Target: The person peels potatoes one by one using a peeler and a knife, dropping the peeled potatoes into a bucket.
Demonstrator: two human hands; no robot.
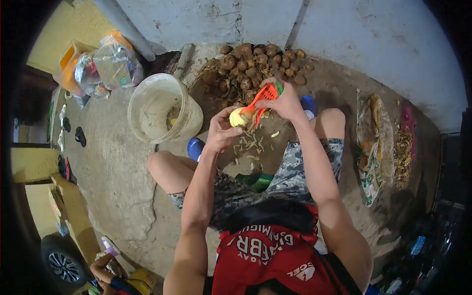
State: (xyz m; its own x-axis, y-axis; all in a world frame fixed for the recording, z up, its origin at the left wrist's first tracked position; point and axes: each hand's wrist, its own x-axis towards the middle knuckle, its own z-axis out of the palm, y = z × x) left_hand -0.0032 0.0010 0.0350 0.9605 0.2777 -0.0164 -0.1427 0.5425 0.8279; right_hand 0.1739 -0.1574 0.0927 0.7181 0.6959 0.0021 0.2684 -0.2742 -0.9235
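Observation:
My left hand [222, 132] grips a round, pale yellow root vegetable [238, 118] with its skin largely off. An orange peeler [265, 96] with a slotted body is held in my right hand [284, 102], its lower end against the vegetable. Something green shows by the right fingertips. Below both hands, thin peel strips [251, 142] are scattered on the concrete floor. Just beyond them lies a heap of brown-skinned root vegetables [242, 68], whose exact kind I cannot make out.
To the left stands a whitish plastic bucket [192, 118] with a little brown matter inside. Filled plastic bags [113, 64] sit by the wall at back left. A flattened sack [376, 142] lies at right beside scraps [403, 152]. Another person's arm [101, 273] shows at lower left.

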